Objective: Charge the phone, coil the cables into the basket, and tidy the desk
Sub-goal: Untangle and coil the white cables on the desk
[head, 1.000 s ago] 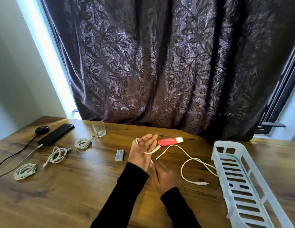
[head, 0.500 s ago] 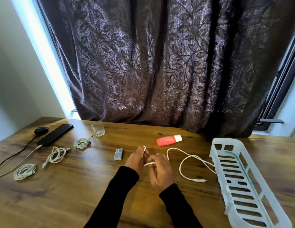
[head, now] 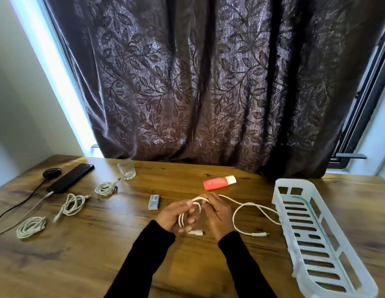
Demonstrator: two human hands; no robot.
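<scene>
We saw a wooden desk [head: 84, 261] filling the lower half of the frame, with a dark leaf-patterned curtain [head: 208, 82] hanging behind it and a strip of bright window at the upper left.

We counted four white cables: three coiled bundles at the left, at [head: 30, 227], [head: 72, 204] and [head: 105, 188], and one cable [head: 247, 211] in the hands at centre.

At the far left lay a black phone [head: 70, 178] with a lead plugged in, a small dark object [head: 51, 172] just beside it. Next came one glass [head: 126, 172], one small grey box [head: 154, 202] and one red tube [head: 219, 182].

Our left hand [head: 172, 216] curled around several loops of the cable; our right hand [head: 217, 214] pinched its top. The loose end trailed right, touching the one white basket [head: 359, 282] at the right edge.
</scene>
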